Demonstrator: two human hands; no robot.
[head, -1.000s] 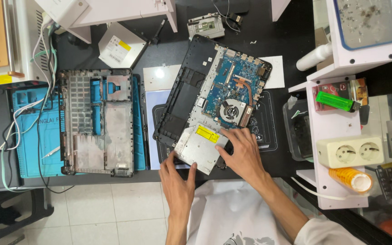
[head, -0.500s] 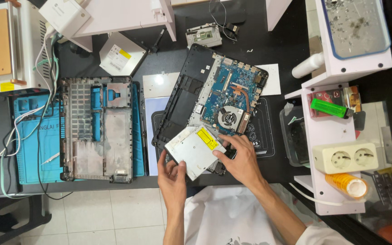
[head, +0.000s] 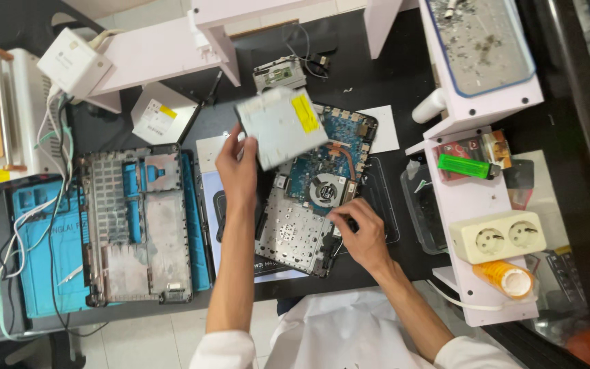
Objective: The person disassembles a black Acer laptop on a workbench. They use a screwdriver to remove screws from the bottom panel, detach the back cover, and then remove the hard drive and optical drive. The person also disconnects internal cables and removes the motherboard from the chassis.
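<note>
The optical drive (head: pixel 281 126) has a dull grey sheet-metal casing with a yellow paper label. The open laptop base (head: pixel 312 198) shows a blue, faintly glossy circuit board, a black plastic fan and copper-coloured metal piping. The removed bottom cover (head: pixel 141 225) is matt grey plastic, ribbed and rough. The surface (head: pixel 377 75) is smooth, slightly shiny black. The lighter (head: pixel 466 166) is glossy green plastic.

A grey laptop bottom cover (head: pixel 141 225) lies on a blue mat (head: pixel 39 263), left of the left hand. Beyond that hand sit a second disc drive (head: pixel 160 113) and a white power adapter (head: pixel 74 63). Right of the right hand, a white shelf (head: pixel 469 184) carries a green lighter (head: pixel 468 166), a cream double socket (head: pixel 498 236) and an orange-capped bottle (head: pixel 507 278).
</note>
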